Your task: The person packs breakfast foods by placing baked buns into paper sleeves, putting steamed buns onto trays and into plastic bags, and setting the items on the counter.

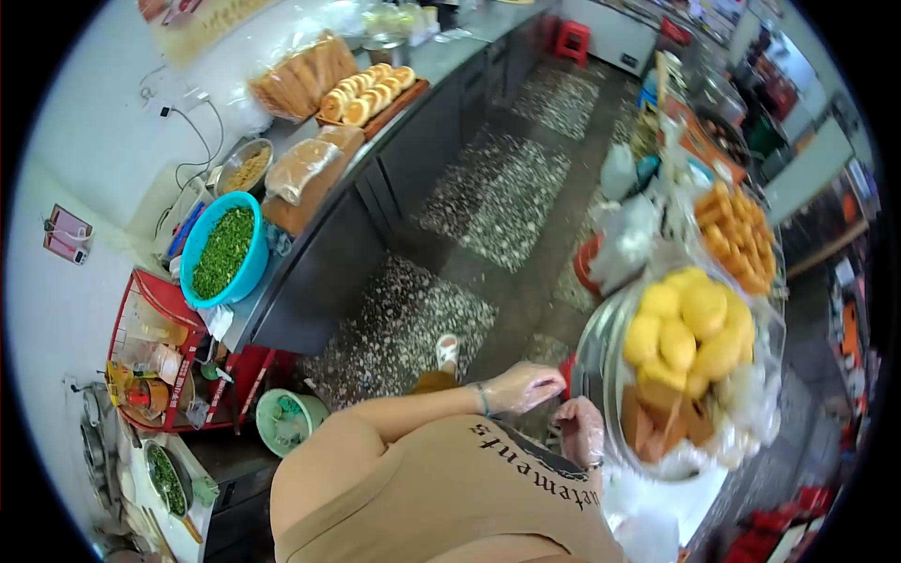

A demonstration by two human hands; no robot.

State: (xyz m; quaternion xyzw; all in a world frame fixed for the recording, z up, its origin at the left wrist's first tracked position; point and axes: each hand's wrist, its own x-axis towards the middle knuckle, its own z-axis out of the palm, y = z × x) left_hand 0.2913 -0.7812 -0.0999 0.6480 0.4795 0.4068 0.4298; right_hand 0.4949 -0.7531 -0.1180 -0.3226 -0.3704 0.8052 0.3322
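My left hand [526, 387], in a clear plastic glove, reaches across my front with its fingers drawn together. Its tips are close to a red part [568, 373] at the side of a large round metal pot [601, 352]. Just below, my right hand [580, 430], also gloved, is closed with curled fingers by the pot's edge. Whatever either hand may grip is too small or hidden to make out. On the pot, yellow rounded buns [690, 324] are heaped in clear plastic, with brown wedge-shaped pieces [652, 422] in front of them.
Golden fried sticks [737, 235] are piled beyond the pot. Along the left counter are a blue basin of chopped greens [225, 253], a tray of round flatbreads [371, 94] and a bowl [246, 167]. A green bin [289, 420] and red rack [164, 347] stand at left.
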